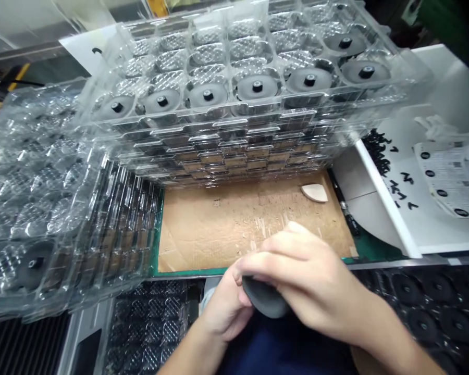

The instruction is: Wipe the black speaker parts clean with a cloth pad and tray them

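A dark grey round disc (266, 298) is tilted between my two hands, close to my body at the front edge of the workbench. My left hand (231, 302) is closed on its left edge. Across the top and right of it lies my right hand (303, 265), with its fingers bent over the disc and meeting the left fingertips. The far side of the disc is hidden under the right fingers. Beyond the hands, a worn cardboard sheet (203, 224) covers the bench, with a small pale wedge-shaped piece (315, 192) at its far right.
Stacked clear plastic trays (226, 127) stand behind the cardboard, the top one holding several grey discs (257, 86). Another tray stack (42, 208) is at left. On the right, a white bin (386, 198) holds small black clips (377, 148) and a label sheet (453, 177). A black pen (349, 219) lies nearby.
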The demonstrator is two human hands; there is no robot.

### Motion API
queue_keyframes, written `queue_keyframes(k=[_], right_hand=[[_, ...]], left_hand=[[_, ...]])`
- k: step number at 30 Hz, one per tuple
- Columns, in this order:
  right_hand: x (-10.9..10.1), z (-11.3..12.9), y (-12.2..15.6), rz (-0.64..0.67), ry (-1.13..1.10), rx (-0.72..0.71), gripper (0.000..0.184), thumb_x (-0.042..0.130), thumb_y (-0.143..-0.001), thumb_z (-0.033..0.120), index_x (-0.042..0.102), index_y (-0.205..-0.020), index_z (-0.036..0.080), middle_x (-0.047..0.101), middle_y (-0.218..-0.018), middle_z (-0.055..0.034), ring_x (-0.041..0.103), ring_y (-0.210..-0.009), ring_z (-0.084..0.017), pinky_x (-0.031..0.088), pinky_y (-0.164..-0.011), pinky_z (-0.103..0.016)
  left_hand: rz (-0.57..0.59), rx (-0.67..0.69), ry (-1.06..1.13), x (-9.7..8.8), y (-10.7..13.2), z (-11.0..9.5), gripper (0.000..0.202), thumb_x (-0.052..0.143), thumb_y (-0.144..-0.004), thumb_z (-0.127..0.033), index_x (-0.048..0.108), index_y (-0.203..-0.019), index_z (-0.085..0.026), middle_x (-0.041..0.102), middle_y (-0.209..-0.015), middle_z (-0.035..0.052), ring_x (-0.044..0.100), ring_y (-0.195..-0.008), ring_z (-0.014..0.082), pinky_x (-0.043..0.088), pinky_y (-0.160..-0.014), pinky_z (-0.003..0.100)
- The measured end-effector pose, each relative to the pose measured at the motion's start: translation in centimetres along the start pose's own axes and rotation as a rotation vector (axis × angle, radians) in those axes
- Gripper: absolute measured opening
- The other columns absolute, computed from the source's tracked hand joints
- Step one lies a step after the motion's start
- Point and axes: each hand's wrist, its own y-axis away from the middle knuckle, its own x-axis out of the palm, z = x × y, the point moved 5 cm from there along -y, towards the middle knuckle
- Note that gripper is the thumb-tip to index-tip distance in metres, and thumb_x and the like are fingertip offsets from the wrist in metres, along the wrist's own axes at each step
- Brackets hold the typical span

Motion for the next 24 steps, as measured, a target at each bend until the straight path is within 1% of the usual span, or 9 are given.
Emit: queue_keyframes(k=[2, 4, 7, 10, 13, 16, 20, 22, 24], right_hand=[[-0.6, -0.7, 0.8, -0.016, -0.004, 0.137, 0.022, 0.047, -0.09, 0.011, 0.063, -0.103, 0.019, 0.065, -0.083, -0.0006, 0.055, -0.069, -0.013, 0.037, -0.066, -0.029], [-0.7, -1.4, 2.1, 0.003, -0.083, 0.239, 0.019, 0.052, -0.09, 0.015, 0.064, -0.102, 0.024, 0.064, -0.077, 0.0018, 0.055, -0.065, -0.012, 0.041, -0.062, -0.026], [0.5, -2.5, 4.0, 0.0, -0.286, 0.354, 0.016, 0.054, -0.09, 0.024, 0.068, -0.096, 0.028, 0.064, -0.071, 0.0013, 0.058, -0.061, -0.013, 0.045, -0.055, -0.023], [2.2, -4.7, 5.8, -0.165, -0.393, 0.581, 0.019, 0.055, -0.089, 0.034, 0.071, -0.093, 0.024, 0.07, -0.085, -0.0035, 0.065, -0.073, -0.018, 0.053, -0.064, -0.027], [2.8, -6.4, 6.9, -0.335, -0.374, 0.776, 0.024, 0.057, -0.087, 0.039, 0.071, -0.096, 0.022, 0.071, -0.097, -0.0059, 0.066, -0.086, -0.023, 0.055, -0.075, -0.032], [1.7, -5.6, 5.7, -0.4, -0.248, 0.71, 0.021, 0.057, -0.087, 0.036, 0.07, -0.098, 0.025, 0.071, -0.099, -0.0034, 0.066, -0.085, -0.021, 0.055, -0.074, -0.029], [0.9, -1.3, 2.1, -0.501, -0.079, 0.42, 0.022, 0.054, -0.089, 0.024, 0.065, -0.108, 0.026, 0.07, -0.101, -0.0005, 0.066, -0.084, -0.016, 0.053, -0.068, -0.023], [1.5, 0.7, 0.4, -0.49, -0.006, 0.253, 0.025, 0.052, -0.089, 0.016, 0.062, -0.112, 0.02, 0.07, -0.1, -0.0033, 0.066, -0.084, -0.016, 0.053, -0.072, -0.027], [2.6, 1.2, -0.4, -0.386, -0.013, 0.224, 0.024, 0.052, -0.088, 0.013, 0.064, -0.109, 0.017, 0.071, -0.097, -0.0043, 0.067, -0.081, -0.017, 0.053, -0.071, -0.029]], left_hand=[[-0.032, 0.037, 0.016, -0.9, -0.1, -0.3, 0.073, 0.084, -0.042, -0.052, 0.067, -0.106, -0.021, 0.067, -0.097, 0.005, 0.061, -0.094, 0.022, 0.047, -0.084, 0.028], [-0.07, 0.059, 0.053, -1.9, 0.0, -0.5, 0.074, 0.085, -0.042, -0.05, 0.066, -0.108, -0.022, 0.067, -0.1, 0.005, 0.061, -0.093, 0.0201, 0.047, -0.082, 0.027], [-0.059, 0.081, 0.112, -2.4, 0.2, -0.8, 0.069, 0.082, -0.053, -0.047, 0.061, -0.114, -0.022, 0.068, -0.103, 0.008, 0.063, -0.098, 0.0238, 0.049, -0.085, 0.032], [-0.019, 0.128, 0.161, -2.2, 0.4, -1.3, 0.06, 0.077, -0.064, -0.042, 0.057, -0.117, -0.022, 0.067, -0.109, 0.0098, 0.062, -0.106, 0.0259, 0.049, -0.09, 0.034], [-0.053, 0.163, 0.163, -2.0, 0.5, -2.0, 0.056, 0.076, -0.067, -0.039, 0.058, -0.117, -0.022, 0.062, -0.12, 0.0101, 0.058, -0.111, 0.0273, 0.049, -0.091, 0.034], [-0.093, 0.172, 0.145, -1.8, 0.5, -2.3, 0.058, 0.078, -0.063, -0.038, 0.058, -0.116, -0.023, 0.058, -0.127, 0.0097, 0.058, -0.111, 0.0278, 0.05, -0.091, 0.034], [-0.161, 0.227, 0.134, -1.5, 0.4, -2.2, 0.065, 0.085, -0.053, -0.035, 0.061, -0.113, -0.025, 0.064, -0.118, 0.0062, 0.059, -0.108, 0.0216, 0.048, -0.089, 0.025], [-0.219, 0.269, 0.109, -1.6, 0.4, -2.2, 0.064, 0.087, -0.05, -0.03, 0.063, -0.109, -0.026, 0.065, -0.115, 0.0042, 0.059, -0.108, 0.0215, 0.047, -0.091, 0.026], [-0.285, 0.316, 0.059, -2.2, 0.5, -2.5, 0.061, 0.087, -0.05, -0.022, 0.064, -0.107, -0.028, 0.066, -0.115, 0.0029, 0.058, -0.11, 0.0229, 0.048, -0.091, 0.027]])
